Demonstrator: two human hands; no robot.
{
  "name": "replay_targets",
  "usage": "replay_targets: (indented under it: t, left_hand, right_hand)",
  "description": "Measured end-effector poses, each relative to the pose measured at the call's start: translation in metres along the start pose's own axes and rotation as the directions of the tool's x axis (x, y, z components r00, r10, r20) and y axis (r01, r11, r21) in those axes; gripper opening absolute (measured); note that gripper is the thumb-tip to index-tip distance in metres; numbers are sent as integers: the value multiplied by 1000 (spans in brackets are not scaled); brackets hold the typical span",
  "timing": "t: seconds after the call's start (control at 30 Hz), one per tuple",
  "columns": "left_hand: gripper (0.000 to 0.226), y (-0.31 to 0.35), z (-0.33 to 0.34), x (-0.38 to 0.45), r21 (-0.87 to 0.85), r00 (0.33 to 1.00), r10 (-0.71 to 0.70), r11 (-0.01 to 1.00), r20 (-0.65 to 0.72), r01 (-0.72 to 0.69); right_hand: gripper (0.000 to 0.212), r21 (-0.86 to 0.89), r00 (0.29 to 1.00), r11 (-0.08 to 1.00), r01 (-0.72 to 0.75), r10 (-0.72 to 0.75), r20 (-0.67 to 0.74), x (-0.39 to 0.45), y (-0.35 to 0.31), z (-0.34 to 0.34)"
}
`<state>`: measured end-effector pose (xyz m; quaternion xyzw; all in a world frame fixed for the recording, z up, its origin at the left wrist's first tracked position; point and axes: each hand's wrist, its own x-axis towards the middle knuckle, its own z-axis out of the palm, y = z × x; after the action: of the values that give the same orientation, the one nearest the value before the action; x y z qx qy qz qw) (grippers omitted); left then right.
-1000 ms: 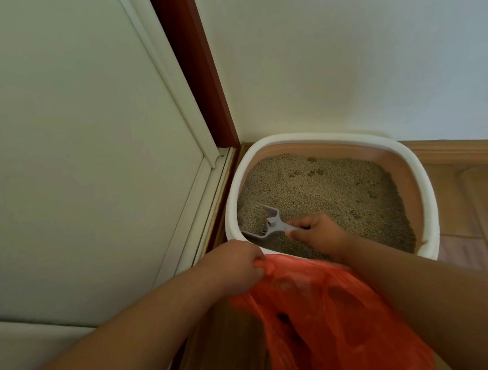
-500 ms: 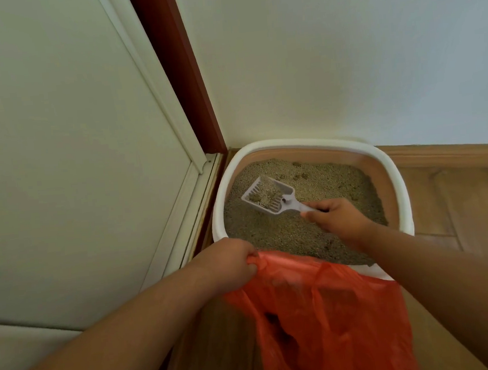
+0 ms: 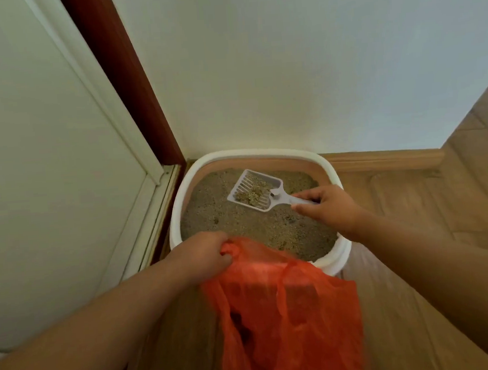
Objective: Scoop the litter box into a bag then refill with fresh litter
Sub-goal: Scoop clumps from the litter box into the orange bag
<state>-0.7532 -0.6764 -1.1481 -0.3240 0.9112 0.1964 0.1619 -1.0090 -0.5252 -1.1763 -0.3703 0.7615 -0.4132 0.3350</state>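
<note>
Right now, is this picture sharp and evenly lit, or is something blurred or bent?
Head view: soft, even light, no glare. The wide lens bends the door frame and the forearms near the edges. The scoop and litter box are fairly sharp; the orange bag looks smeared at its lower part. Only a faint shadow lies under the right hand.

The litter box (image 3: 177, 207), white-rimmed with a tan inner wall, sat on the floor in the corner, filled with grainy beige litter (image 3: 240, 226). A white slotted scoop (image 3: 256, 190) was held level above the litter, carrying a few clumps. The orange plastic bag (image 3: 288, 312) hung open at the box's near edge.
</note>
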Motion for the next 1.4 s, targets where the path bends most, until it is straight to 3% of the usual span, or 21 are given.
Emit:
replay_targets:
  t: [0.07,0.13,0.23,0.33,0.73,0.9,1.4]
  left_hand:
    - [23,3,-1,2,-22,1000,9,1000,-19,-9]
    - [4,5,-1,4,-35,1000,20,999,-23,-21]
    - [36,6,-2,3,-55,999,37,998,-7,-38]
    - [48,5,-3,-1,-68,999,50,996,-15,-51]
    - [52,-7,-4,-3,-76,998,49,996,-37,-52]
    - [51,-7,-3,-3,-57,998,53,997,-42,-55]
    - [50,-12,-3,-3,-73,999,31,997,-22,-33]
  right_hand:
    - [22,-1,1000,1000,5,-5,8,-5,-2,-7]
    - [23,22,1000,1000,4,-3,-13,-9,-1,-12]
    - [23,47,1000,999,-4,4,2,-14,3,-12]
    - [21,96,1000,995,-24,25,-4,-15,6,-12]
    - [22,130,998,990,-53,48,40,-15,-2,-13]
    - [32,125,996,990,-59,51,70,-16,-7,-13]
    - [25,104,998,994,-36,31,49,-20,-11,-16]
